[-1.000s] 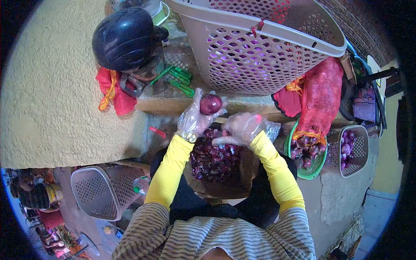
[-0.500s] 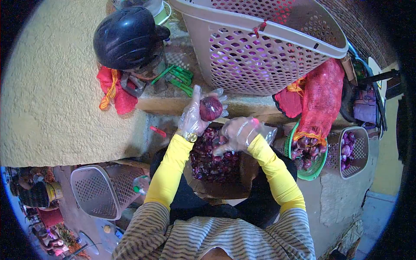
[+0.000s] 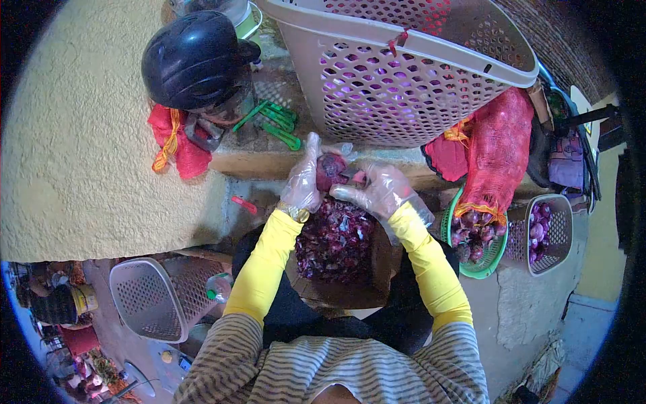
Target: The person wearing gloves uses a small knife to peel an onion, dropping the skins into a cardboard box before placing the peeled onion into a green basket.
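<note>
My left hand [image 3: 304, 178], in a clear plastic glove, grips a red onion [image 3: 329, 168] above the box. My right hand [image 3: 381, 190], gloved the same way, is closed against the onion's right side. Between its fingers shows a small pink-handled tool [image 3: 359, 177], perhaps a knife; its blade cannot be made out. Below both hands, a brown cardboard box [image 3: 321, 293] between my legs holds a heap of dark purple onion skins [image 3: 336, 246].
A large perforated basket [image 3: 404, 101] of onions stands ahead. To the right are a red mesh sack [image 3: 499, 148], a green basket [image 3: 482, 269] and a smaller onion basket [image 3: 562, 236]. A black helmet [image 3: 195, 60] and another basket [image 3: 145, 296] are at left.
My right hand has risen from over the skins to the onion, bringing the pink-handled tool against it. My left hand has turned slightly, still holding the onion.
</note>
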`<state>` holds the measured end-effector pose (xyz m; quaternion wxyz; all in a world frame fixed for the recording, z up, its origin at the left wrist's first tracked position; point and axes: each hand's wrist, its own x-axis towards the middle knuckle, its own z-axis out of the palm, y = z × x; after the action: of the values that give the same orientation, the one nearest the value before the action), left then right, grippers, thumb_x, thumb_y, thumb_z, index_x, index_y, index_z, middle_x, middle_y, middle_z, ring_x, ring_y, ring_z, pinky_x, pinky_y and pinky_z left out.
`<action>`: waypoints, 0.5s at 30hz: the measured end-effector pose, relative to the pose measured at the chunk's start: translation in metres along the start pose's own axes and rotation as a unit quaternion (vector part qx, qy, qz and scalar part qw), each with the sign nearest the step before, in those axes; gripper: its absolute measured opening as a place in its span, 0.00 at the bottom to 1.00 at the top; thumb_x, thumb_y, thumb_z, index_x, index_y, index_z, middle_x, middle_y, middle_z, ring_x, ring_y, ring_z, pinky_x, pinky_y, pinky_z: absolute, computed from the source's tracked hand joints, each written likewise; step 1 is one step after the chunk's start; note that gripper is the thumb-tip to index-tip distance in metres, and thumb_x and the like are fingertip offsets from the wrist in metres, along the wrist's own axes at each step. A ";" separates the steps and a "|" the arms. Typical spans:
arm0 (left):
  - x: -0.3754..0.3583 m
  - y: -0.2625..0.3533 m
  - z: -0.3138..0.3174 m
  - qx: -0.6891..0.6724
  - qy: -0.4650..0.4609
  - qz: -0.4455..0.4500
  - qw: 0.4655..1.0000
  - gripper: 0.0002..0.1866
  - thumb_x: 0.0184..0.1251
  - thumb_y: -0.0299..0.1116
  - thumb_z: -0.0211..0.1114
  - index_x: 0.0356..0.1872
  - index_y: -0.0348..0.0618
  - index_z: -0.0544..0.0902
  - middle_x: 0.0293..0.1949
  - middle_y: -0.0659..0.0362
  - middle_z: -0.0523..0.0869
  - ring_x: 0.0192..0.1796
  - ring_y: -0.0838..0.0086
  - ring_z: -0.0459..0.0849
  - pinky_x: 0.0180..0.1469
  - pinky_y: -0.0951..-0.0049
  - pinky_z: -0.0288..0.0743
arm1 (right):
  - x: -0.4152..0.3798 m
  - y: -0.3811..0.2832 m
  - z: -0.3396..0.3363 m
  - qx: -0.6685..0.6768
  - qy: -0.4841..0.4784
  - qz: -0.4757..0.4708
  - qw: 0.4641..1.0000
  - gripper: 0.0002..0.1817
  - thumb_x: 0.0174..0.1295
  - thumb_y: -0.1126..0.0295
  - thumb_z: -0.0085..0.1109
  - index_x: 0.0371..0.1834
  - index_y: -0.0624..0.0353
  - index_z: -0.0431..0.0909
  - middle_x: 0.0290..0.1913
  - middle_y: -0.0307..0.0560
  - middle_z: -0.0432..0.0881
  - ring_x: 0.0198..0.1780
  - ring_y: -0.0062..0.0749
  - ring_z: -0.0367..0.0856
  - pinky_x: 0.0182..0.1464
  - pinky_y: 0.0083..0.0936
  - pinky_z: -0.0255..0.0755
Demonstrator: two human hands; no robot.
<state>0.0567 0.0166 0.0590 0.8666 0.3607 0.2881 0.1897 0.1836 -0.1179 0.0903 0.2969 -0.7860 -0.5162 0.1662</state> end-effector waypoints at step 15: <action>0.005 -0.007 -0.011 -0.005 -0.028 -0.008 1.000 0.33 0.80 0.64 0.44 0.44 0.42 0.84 0.44 0.55 0.89 0.49 0.69 0.87 0.60 0.65 0.79 | 0.003 -0.002 -0.003 -0.012 -0.054 -0.007 0.998 0.36 0.56 0.31 0.65 0.32 0.60 0.83 0.30 0.58 0.84 0.34 0.56 0.85 0.39 0.47 0.75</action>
<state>0.0544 0.0202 0.0459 0.8776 0.3590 0.2658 0.1742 0.1848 -0.1156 0.0936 0.2603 -0.7758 -0.5391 0.1994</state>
